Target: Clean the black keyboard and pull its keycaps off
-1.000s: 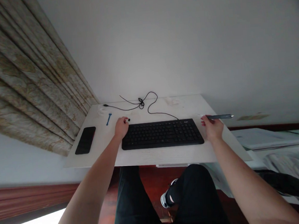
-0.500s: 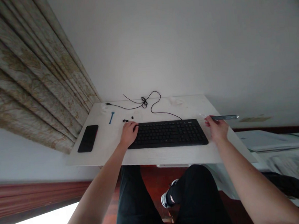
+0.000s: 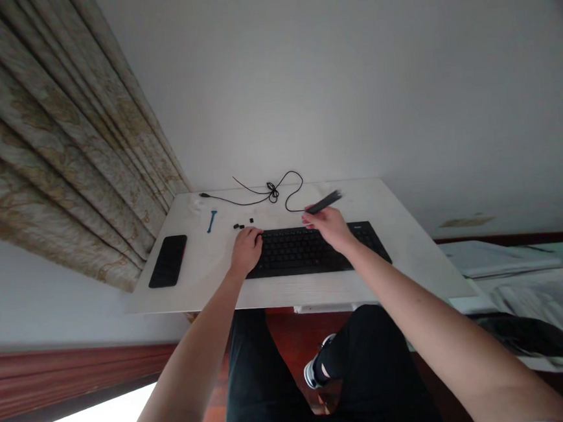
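Observation:
A black keyboard point(image 3: 294, 252) lies on the white table. My left hand point(image 3: 247, 248) rests on its left end, fingers curled at the upper left corner. My right hand point(image 3: 330, 228) is over the keyboard's right half, closed on a dark, slim brush-like tool point(image 3: 324, 202) that points up and to the right. Several small black pieces point(image 3: 242, 226) lie just beyond my left hand. A blue tool point(image 3: 212, 221) lies farther left.
At the table's left is a black phone point(image 3: 168, 261). The keyboard's cable point(image 3: 273, 191) lies looped behind it, near the wall. A patterned curtain point(image 3: 61, 137) hangs at the left. The white table point(image 3: 288, 292) ends in front of my knees.
My right hand has moved left with the dark tool, from beside the keyboard's right end to above the keyboard. My left hand stays at the left end.

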The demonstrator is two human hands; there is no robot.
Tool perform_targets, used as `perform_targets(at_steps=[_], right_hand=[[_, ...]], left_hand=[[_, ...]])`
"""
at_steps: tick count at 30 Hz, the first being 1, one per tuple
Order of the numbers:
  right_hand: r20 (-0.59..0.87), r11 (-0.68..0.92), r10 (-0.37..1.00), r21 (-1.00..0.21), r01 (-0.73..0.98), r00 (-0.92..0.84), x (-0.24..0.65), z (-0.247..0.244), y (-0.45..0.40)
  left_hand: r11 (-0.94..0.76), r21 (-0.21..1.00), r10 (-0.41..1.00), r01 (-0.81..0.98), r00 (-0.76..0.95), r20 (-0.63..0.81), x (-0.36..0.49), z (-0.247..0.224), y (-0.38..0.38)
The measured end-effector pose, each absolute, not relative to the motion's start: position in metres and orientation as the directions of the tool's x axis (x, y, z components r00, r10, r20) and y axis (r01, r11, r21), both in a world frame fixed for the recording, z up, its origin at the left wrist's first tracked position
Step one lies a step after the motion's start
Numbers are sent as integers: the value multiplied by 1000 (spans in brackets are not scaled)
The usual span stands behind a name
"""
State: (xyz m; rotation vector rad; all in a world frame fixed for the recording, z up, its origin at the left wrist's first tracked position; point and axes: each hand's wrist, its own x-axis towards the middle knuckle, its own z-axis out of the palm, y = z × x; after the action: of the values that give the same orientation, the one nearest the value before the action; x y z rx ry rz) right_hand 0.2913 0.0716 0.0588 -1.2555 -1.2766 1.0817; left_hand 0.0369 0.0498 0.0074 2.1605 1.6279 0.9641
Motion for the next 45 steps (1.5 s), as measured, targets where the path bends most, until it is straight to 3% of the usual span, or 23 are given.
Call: perform_targets(at_steps=[5, 12, 20, 30, 33, 37, 41, 45], right_hand=[[-18, 12, 980, -989, 150, -200, 225, 64, 79], [-92, -29, 967, -966, 256, -238, 209, 61, 92], [-50, 84, 938, -928, 364, -343, 212, 53, 102], [0, 251, 903, -812, 527, -430, 208, 63, 104], [-21, 215, 898, -851, 479, -440, 208, 61, 107], [-147, -31, 877, -968, 251, -458, 212, 51, 114], [-221, -203, 859, -975, 90, -462, 220, 42, 119], [-218, -231, 862, -973, 29, -457, 222, 39, 118]], left_hand=[[-334, 574, 928, 747, 155, 338, 37, 8, 50], [-274, 647, 940, 712, 57, 336, 38, 4, 49], [-234, 739, 950, 632, -13, 312, 37, 2, 46], [-306, 624, 935, 719, 103, 340, 37, 9, 49], [-321, 587, 931, 743, 134, 340, 37, 9, 50], [-327, 551, 927, 768, 148, 343, 37, 8, 52], [-326, 523, 926, 787, 156, 343, 37, 6, 53], [-323, 506, 927, 800, 158, 341, 37, 6, 53]])
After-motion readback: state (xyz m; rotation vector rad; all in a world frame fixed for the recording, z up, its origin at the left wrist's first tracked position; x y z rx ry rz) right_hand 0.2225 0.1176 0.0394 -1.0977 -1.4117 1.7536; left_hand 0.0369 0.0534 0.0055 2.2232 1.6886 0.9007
